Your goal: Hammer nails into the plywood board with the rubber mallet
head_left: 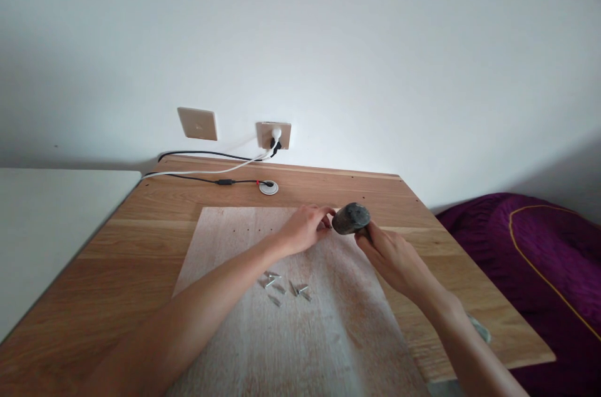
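in the head view, the only one, the work in hand looks like driving nails into a pale board [220, 247], which lies flat on the wooden counter [141, 228]. the right hand [387, 253] has its grip closed around the handle of a hammer [351, 218], and the hammer head is above the far part of the board, just beside the fingers of the left hand [307, 228]. the left thumb and forefinger bend toward each other near a small dark spot; i cannot tell if this grip pinches a nail or is a little apart.

about the progress, i can judge only partly. to the left of the left hand, a row of dark dots [260, 230] is on the board; these may be nails already driven or only holes, too small to tell. what is left seems to be the loose nails, lying on the board in two groups, one to the left [269, 283] and one to the right [302, 288], nearer to the person than the left hand. so the work is probably some way along, but not finished.
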The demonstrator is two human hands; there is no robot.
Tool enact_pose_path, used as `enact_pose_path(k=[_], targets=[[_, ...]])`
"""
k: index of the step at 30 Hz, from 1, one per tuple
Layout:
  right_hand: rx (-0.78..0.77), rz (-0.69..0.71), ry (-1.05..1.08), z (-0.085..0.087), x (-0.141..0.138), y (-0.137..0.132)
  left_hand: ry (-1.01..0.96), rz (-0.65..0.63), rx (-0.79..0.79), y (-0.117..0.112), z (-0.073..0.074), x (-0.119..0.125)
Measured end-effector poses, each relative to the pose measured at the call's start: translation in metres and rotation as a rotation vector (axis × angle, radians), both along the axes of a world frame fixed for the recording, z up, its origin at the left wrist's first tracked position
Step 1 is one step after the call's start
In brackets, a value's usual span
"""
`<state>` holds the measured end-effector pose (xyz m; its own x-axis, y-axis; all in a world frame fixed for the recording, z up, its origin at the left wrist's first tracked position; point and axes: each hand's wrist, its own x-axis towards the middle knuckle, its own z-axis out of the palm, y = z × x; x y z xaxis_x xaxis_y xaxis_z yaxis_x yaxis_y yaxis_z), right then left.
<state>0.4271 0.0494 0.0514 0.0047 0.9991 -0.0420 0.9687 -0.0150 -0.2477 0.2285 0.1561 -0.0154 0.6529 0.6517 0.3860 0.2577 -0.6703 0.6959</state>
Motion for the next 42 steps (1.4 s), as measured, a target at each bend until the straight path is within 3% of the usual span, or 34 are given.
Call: enact_pose_path(k=[10,42], targets=[[-0.023,0.018,0.002,-0.0031,-0.0003,0.0000,-0.020,-0.017,0.016,0.0009,-0.0041,0.0015],[-0.038,0.002,-0.010,0.0028,-0.0022,-0.0013,0.052,0.017,-0.011,-0.0006,0.0042,0.0019]])
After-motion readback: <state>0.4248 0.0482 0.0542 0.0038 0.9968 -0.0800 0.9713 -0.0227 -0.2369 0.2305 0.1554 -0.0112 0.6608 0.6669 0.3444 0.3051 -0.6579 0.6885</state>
